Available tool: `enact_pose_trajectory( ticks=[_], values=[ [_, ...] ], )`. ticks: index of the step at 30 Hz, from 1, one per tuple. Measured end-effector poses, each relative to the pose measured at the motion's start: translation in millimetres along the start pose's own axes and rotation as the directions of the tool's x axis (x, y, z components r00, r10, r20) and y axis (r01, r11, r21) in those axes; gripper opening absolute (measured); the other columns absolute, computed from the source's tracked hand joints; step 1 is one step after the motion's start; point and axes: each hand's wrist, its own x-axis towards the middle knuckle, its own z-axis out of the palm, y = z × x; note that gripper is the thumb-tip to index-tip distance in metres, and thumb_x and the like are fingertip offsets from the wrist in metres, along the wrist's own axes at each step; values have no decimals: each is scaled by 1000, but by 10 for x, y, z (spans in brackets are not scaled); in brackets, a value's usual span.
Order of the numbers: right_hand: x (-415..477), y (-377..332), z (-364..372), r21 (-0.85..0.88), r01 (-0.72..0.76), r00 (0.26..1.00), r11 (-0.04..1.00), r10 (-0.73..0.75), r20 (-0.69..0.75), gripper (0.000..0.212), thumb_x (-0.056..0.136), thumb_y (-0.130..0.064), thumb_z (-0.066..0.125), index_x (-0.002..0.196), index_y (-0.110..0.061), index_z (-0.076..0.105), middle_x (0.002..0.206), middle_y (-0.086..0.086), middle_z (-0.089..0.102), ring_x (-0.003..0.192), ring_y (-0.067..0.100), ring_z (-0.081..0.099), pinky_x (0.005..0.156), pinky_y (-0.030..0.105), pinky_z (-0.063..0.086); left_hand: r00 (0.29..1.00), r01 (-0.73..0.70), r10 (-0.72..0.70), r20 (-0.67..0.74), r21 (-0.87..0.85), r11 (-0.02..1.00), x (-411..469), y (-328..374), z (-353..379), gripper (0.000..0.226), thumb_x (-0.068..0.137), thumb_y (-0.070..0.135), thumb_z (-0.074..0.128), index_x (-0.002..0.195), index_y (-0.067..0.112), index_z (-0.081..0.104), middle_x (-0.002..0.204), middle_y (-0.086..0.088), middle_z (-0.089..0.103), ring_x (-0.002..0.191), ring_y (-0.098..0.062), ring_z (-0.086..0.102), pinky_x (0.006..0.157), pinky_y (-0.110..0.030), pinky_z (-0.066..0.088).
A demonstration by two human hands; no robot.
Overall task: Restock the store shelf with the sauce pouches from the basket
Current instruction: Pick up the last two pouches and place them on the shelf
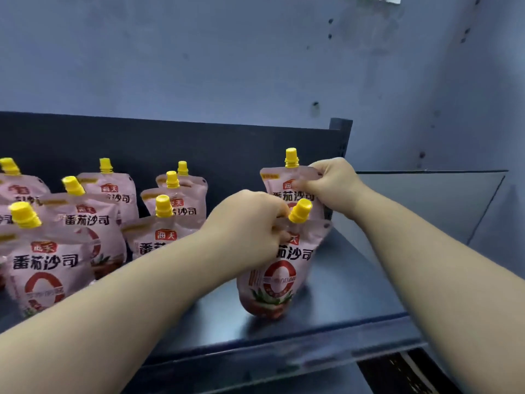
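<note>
left grip (250, 226) pinches front pouch (281, 277) | right grip (335, 186) pinches rear pouch (277, 182) | both on shelf (341, 294)

Arms outstretched; left fingers (276, 234) pinch front pouch (279, 280), right fingers (314, 169) rear pouch (277, 191).

Pink sauce pouches (56, 265) with yellow caps stand upright in rows at the left of the dark shelf (355, 280). Near its right end a front pouch (279, 280) stands, cap tilted right, with a rear pouch (274, 180) upright just behind it.
</note>
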Motion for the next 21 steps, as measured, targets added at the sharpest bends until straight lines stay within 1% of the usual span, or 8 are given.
enact_pose_trajectory(
  ticks=[3, 6, 8, 11, 13, 16, 19, 21],
  values=[
    [199, 71, 39, -32, 27, 998, 999, -25, 65, 16, 77, -27, 76, 69, -15, 70, 66, -1, 67, 59, 12, 59, 55, 28, 50, 999, 30, -33, 33, 97, 995, 169, 18, -9, 17, 78, 10, 55, 74, 24, 47, 75, 5, 58, 72, -21, 55, 61, -33, 47],
    [365, 139, 122, -11, 24, 994, 1000, -23, 109, 19, 78, -25, 75, 62, -22, 65, 59, -8, 60, 52, 4, 53, 46, 16, 38, 991, 96, -109, 75, 161, 982, 285, 0, -23, 30, 77, 4, 52, 66, 26, 35, 67, 9, 46, 63, -15, 46, 52, -28, 38],
    [467, 189, 198, 32, 20, 991, 999, -24, 132, 17, 79, -24, 74, 65, -22, 66, 61, -8, 61, 53, 5, 55, 47, 17, 40, 982, 142, -162, 94, 192, 971, 350, -12, -43, 24, 78, 5, 53, 71, 25, 41, 70, 7, 49, 63, -12, 45, 49, -25, 37],
    [617, 230, 329, 120, 0, 990, 993, -17, 138, 7, 78, -23, 74, 78, -17, 71, 74, -2, 69, 67, 12, 65, 59, 26, 51, 959, 205, -250, 137, 280, 938, 454, -49, -97, 14, 80, 7, 56, 88, 18, 53, 82, 2, 57, 70, -13, 53, 49, -22, 38],
    [714, 241, 419, 162, -11, 989, 987, -13, 149, 7, 79, -22, 74, 79, -16, 71, 77, 0, 70, 71, 14, 66, 61, 28, 53, 944, 234, -292, 155, 309, 922, 523, -86, -141, 14, 81, 8, 58, 85, 20, 53, 85, 1, 60, 75, -17, 57, 52, -25, 43],
    [848, 245, 538, 205, -15, 988, 979, -17, 152, 9, 78, -20, 74, 72, -18, 69, 77, 1, 70, 73, 18, 68, 65, 32, 56, 928, 274, -343, 147, 356, 893, 618, -160, -198, 20, 81, 9, 61, 75, 22, 48, 79, 1, 56, 69, -16, 55, 55, -28, 47],
    [961, 266, 655, 218, -21, 984, 976, -18, 175, 9, 78, -21, 75, 73, -16, 69, 78, 2, 71, 75, 20, 68, 71, 37, 58, 913, 311, -386, 133, 384, 869, 671, -248, -235, 15, 80, 9, 64, 82, 19, 53, 76, 4, 53, 68, -15, 55, 55, -30, 50],
    [1007, 289, 721, 227, -15, 981, 974, -30, 193, 10, 78, -21, 75, 73, -14, 70, 76, 1, 70, 71, 18, 67, 70, 36, 57, 904, 330, -406, 131, 387, 861, 684, -302, -235, 15, 81, 8, 63, 82, 19, 52, 74, 6, 50, 64, -12, 52, 50, -26, 44]
  ],
)
